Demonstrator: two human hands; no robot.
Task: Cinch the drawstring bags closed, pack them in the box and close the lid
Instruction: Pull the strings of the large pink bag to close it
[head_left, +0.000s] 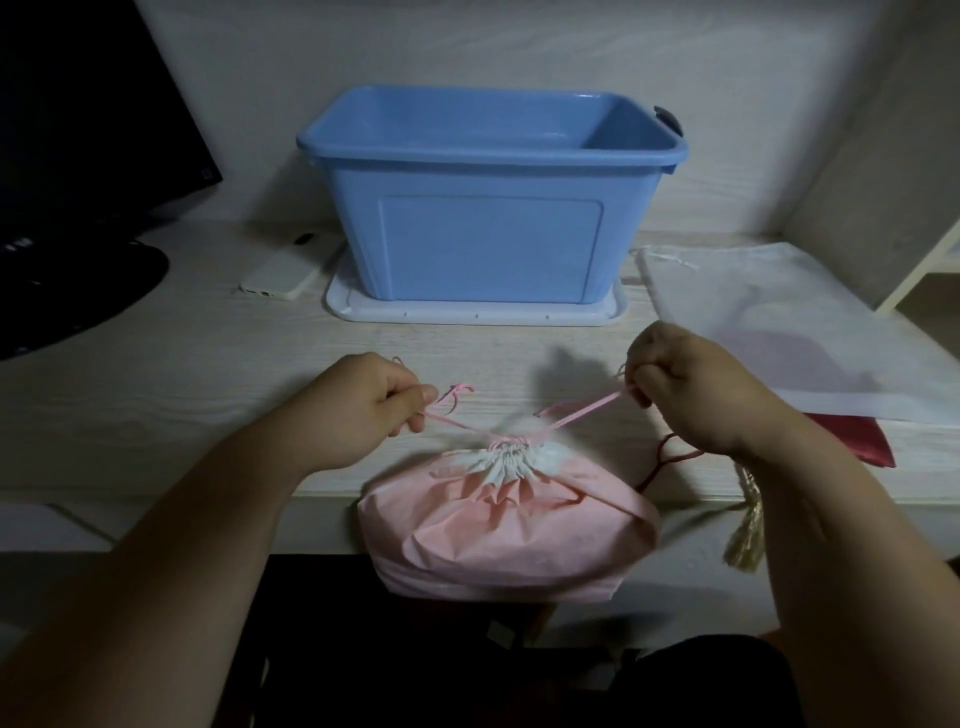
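Note:
A pink drawstring bag (511, 525) hangs half over the desk's front edge, its white mouth (511, 460) gathered tight. My left hand (358, 402) pinches the left pink cord (447, 418) and my right hand (691, 387) pinches the right pink cord (587, 413), both pulled outward and taut. The open blue box (488, 208) stands behind on its white lid (467, 314). A white drawstring bag (769, 322) lies flat at the right, over a dark red bag (852, 436) whose cord and gold tassel (745, 540) hang off the edge.
A white phone (291, 267) lies left of the lid. A dark monitor (78, 119) and its round base (62, 296) fill the far left. A white shelf unit (919, 249) stands at the right. The wooden desk (182, 374) ends just under the pink bag.

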